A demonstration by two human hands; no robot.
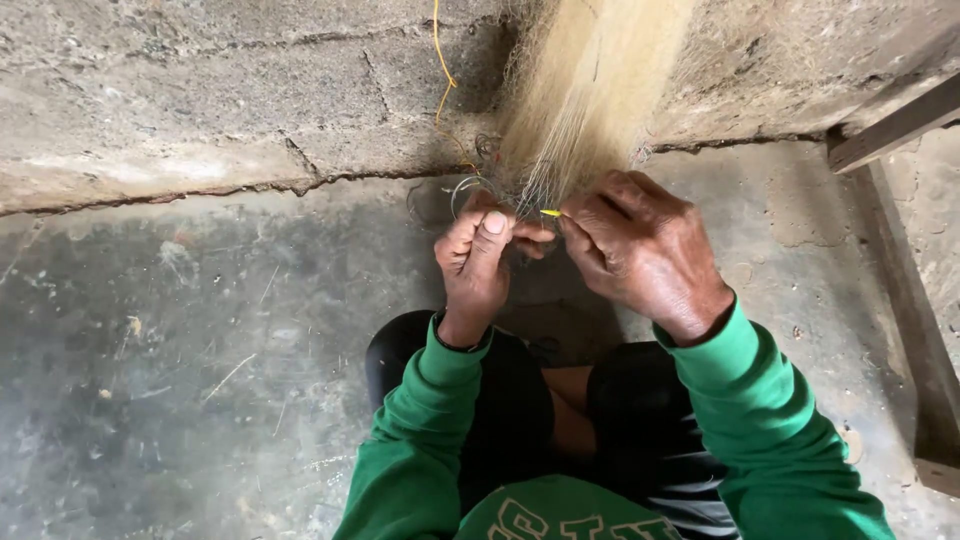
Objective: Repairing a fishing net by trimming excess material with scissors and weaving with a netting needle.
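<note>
The person sits low on a grey concrete floor [180, 400], knees up in dark shorts, green sleeves [420, 440] reaching forward to a hanging bundle of pale, fine net fibres [585, 90] that drops down in front of a rough concrete wall [200, 90]. The bundle's lower end gathers just between the two hands, where the strands turn darker and tangled. The left hand [480, 260] has its grip closed around that lower end, thumb upright and pressed against the curled fingers, pinching the strands. The right hand [640, 250] sits just beside it, nearly touching, its fingers bent tight in a closed grip on a small yellow needle [551, 213], whose tip pokes out toward the left hand at the base of the fibres. A thin yellow cord [441, 70] hangs down the wall to the left of the bundle and curls toward the hands; where it ends among the strands cannot be told. At the right edge a dark wooden frame [900, 300] stands against the wall and runs along the floor, well apart from the hands.
</note>
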